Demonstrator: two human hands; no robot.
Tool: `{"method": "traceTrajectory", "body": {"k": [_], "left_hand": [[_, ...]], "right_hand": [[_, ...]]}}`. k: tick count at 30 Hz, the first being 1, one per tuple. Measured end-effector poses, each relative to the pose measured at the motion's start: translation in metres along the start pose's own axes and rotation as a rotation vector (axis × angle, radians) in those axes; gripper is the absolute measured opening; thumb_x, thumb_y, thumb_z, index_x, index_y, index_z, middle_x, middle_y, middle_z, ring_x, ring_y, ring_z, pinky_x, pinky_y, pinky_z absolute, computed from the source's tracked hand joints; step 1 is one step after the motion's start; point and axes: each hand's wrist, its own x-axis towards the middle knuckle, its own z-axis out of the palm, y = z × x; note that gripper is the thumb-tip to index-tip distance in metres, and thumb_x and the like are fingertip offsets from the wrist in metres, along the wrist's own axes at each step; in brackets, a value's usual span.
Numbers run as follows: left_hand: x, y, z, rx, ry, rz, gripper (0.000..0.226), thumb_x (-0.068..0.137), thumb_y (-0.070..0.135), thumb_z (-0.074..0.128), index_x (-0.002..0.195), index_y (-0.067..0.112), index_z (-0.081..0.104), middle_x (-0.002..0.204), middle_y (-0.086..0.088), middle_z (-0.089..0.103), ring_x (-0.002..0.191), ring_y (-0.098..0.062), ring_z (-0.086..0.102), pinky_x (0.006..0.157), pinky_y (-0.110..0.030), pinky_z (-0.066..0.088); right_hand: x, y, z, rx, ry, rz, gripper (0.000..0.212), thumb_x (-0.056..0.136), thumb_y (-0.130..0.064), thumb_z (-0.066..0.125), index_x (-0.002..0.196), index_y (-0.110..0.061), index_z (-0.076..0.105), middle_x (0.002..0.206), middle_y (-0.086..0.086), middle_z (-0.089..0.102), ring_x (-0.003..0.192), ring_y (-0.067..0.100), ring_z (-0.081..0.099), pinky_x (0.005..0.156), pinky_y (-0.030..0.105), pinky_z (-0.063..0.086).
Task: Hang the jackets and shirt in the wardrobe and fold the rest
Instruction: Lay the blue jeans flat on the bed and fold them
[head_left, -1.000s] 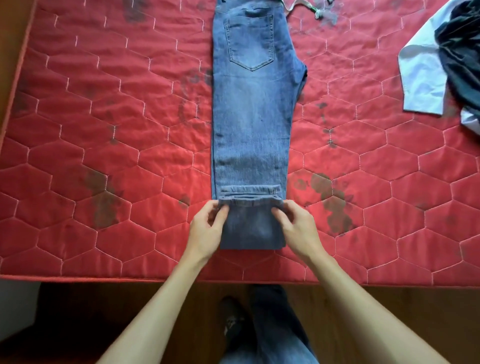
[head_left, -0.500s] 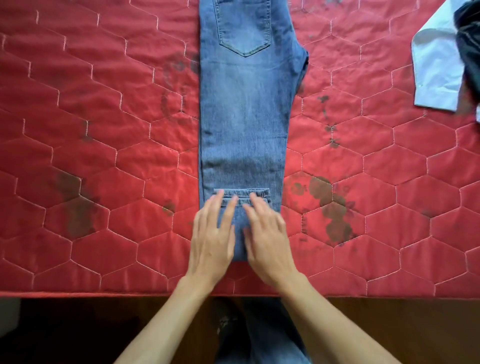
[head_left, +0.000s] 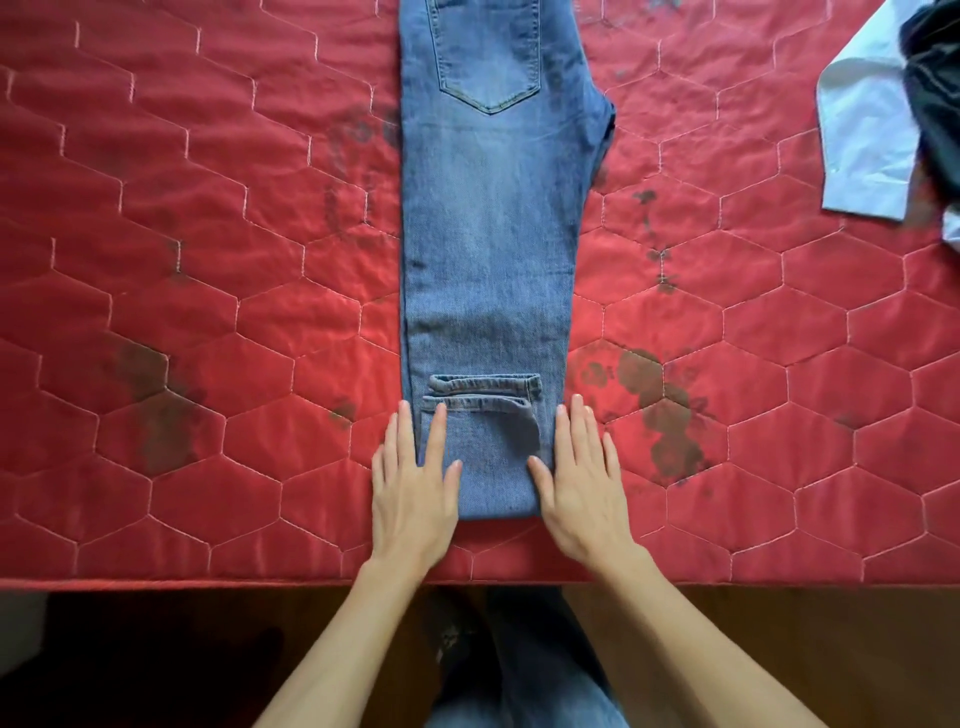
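Blue jeans (head_left: 491, 234) lie lengthwise on the red quilted mattress (head_left: 208, 260), folded leg on leg, back pocket up. Their hem end is folded back over the legs near the front edge. My left hand (head_left: 413, 483) lies flat on the left side of that fold, fingers straight. My right hand (head_left: 582, 478) lies flat on its right side, partly on the mattress. A light blue shirt (head_left: 867, 135) and a dark garment (head_left: 935, 88) lie at the far right.
The mattress front edge (head_left: 208, 582) runs across the lower part of the view, with dark wooden floor below. Dark stains mark the cover to the right and left of the jeans. My own legs in jeans show below the edge.
My hands pinched the folded hem end, then pressed flat on its middle, and have now slid apart to its left and right sides. The view has moved closer.
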Motion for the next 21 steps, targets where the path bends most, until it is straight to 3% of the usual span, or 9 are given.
{"method": "traceTrajectory", "body": {"k": [4,6,9,11,13,16,18,19,21], "left_hand": [[-0.011,-0.003,-0.014,-0.370,0.062,-0.222,0.065,0.094,0.030,0.062,0.151,0.019,0.031,0.140,-0.003,0.042,0.112,-0.025,0.058,0.095,-0.042,0.051],[-0.016,-0.007,-0.013,-0.462,0.029,-0.314,0.061,0.093,0.033,0.064,0.146,0.025,0.034,0.126,-0.002,0.054,0.099,-0.026,0.064,0.089,-0.040,0.051],[-0.019,-0.012,-0.012,-0.465,-0.038,-0.350,0.051,0.095,0.039,0.061,0.139,0.025,0.041,0.098,-0.002,0.071,0.095,-0.032,0.066,0.081,-0.040,0.046],[-0.023,-0.011,-0.016,-0.478,-0.061,-0.363,0.048,0.096,0.037,0.061,0.138,0.023,0.042,0.086,0.001,0.072,0.092,-0.032,0.064,0.076,-0.038,0.039],[-0.031,-0.010,-0.022,-0.504,-0.088,-0.382,0.051,0.096,0.037,0.060,0.141,0.025,0.039,0.079,0.001,0.071,0.087,-0.030,0.060,0.075,-0.036,0.034],[-0.054,-0.014,-0.029,-0.514,-0.099,-0.313,0.059,0.098,0.038,0.055,0.149,0.036,0.026,0.056,0.007,0.058,0.064,-0.020,0.053,0.075,-0.043,0.042],[-0.071,-0.021,-0.033,-0.561,-0.117,-0.267,0.062,0.100,0.031,0.053,0.151,0.046,0.020,0.048,0.006,0.047,0.051,-0.016,0.046,0.073,-0.043,0.047],[-0.079,-0.024,-0.037,-0.596,-0.137,-0.246,0.062,0.101,0.027,0.052,0.150,0.050,0.022,0.047,0.005,0.043,0.047,-0.014,0.042,0.070,-0.041,0.050],[-0.091,-0.028,-0.048,-0.672,-0.170,-0.202,0.053,0.100,0.020,0.054,0.141,0.052,0.042,0.050,0.005,0.040,0.047,-0.008,0.039,0.063,-0.035,0.055]], "right_hand": [[-0.016,-0.004,-0.008,0.256,0.058,0.036,0.061,0.098,-0.039,0.046,0.150,-0.009,0.034,0.156,0.008,0.034,0.141,0.025,0.035,0.116,0.040,0.033],[-0.029,-0.010,-0.011,0.458,0.024,0.108,0.059,0.097,-0.031,0.057,0.148,-0.014,0.035,0.139,0.002,0.046,0.125,0.016,0.047,0.107,0.034,0.040],[-0.041,-0.018,-0.012,0.665,-0.033,0.326,0.058,0.093,-0.028,0.064,0.145,-0.019,0.040,0.103,-0.005,0.059,0.090,0.007,0.057,0.093,0.031,0.047],[-0.043,-0.015,-0.013,0.748,-0.071,0.432,0.054,0.091,-0.027,0.067,0.140,-0.022,0.046,0.083,-0.008,0.058,0.072,0.002,0.056,0.080,0.028,0.047],[-0.047,-0.013,-0.018,0.755,-0.113,0.447,0.051,0.087,-0.024,0.068,0.134,-0.025,0.049,0.078,-0.008,0.058,0.070,0.004,0.056,0.078,0.029,0.048],[-0.057,-0.012,-0.028,0.755,-0.185,0.443,0.042,0.084,-0.023,0.067,0.122,-0.031,0.052,0.074,-0.006,0.057,0.071,0.010,0.057,0.072,0.030,0.046],[-0.068,-0.013,-0.034,0.793,-0.258,0.448,0.024,0.082,-0.024,0.066,0.105,-0.025,0.060,0.073,-0.002,0.057,0.070,0.013,0.056,0.070,0.032,0.044],[-0.076,-0.014,-0.037,0.835,-0.297,0.454,0.014,0.081,-0.027,0.065,0.092,-0.020,0.063,0.071,0.000,0.058,0.069,0.017,0.055,0.067,0.035,0.043],[-0.092,-0.015,-0.045,0.939,-0.405,0.475,0.021,0.081,-0.029,0.063,0.072,-0.012,0.055,0.064,0.004,0.048,0.060,0.019,0.045,0.058,0.034,0.035]]}}
